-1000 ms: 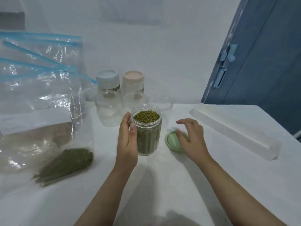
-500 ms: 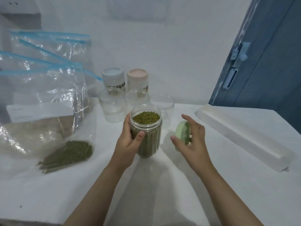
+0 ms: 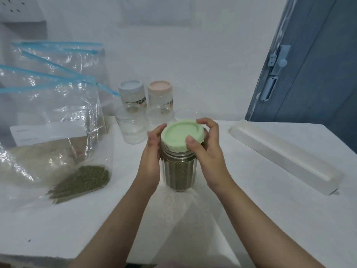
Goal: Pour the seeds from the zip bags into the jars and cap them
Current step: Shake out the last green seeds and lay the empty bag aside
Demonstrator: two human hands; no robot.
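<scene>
Our left hand is gripping the seed jar; our right hand is pinching the green lid onto it.

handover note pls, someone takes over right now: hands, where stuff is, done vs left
Left hand grips the seed-filled jar, standing on the table.
Right hand holds the green lid on the jar's mouth; whether it is screwed tight cannot be told.
Done: this jar is filled.
Left: tighten the lid; green seeds remain in a zip bag; uncapped empty jars wait behind.
</scene>
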